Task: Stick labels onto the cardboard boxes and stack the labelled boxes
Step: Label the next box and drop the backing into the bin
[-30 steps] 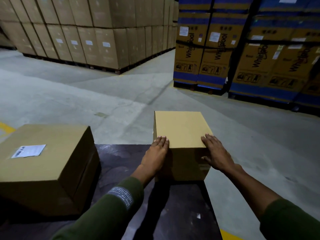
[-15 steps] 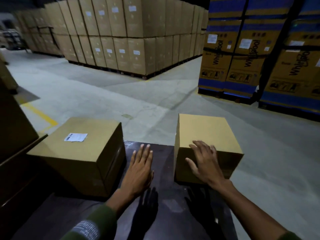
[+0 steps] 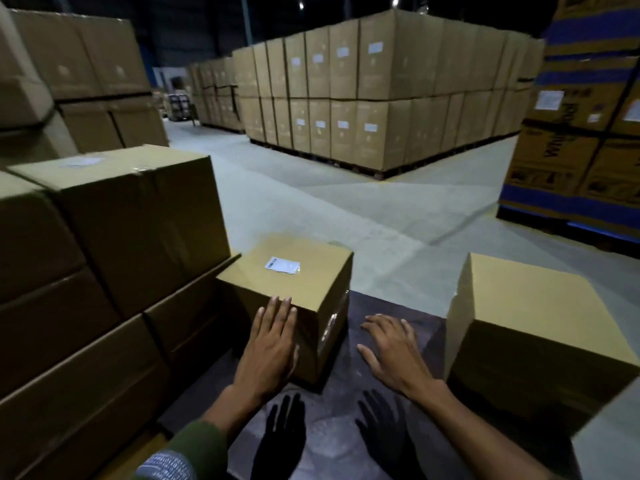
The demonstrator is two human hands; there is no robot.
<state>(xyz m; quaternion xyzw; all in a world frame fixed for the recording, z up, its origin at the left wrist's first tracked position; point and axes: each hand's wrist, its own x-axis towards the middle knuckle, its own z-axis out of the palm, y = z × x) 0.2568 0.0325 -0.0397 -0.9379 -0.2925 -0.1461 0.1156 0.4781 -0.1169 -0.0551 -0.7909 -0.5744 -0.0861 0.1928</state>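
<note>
No grip yet: left hand (image 3: 268, 351) flat against labelled box (image 3: 294, 306) near face, right hand (image 3: 393, 355) spread, empty, beside it. Box sits on tabletop (image 3: 391, 323) by stack (image 3: 114, 258). Advice: clasp opposite sides, lift level.

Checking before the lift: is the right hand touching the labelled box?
Apart. The head view shows dark tabletop between the right hand and the labelled box.

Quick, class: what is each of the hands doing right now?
Left hand: open, fingers straight, at the near edge of the labelled box; contact unclear.
Right hand: open, fingers spread, holding nothing.
</note>
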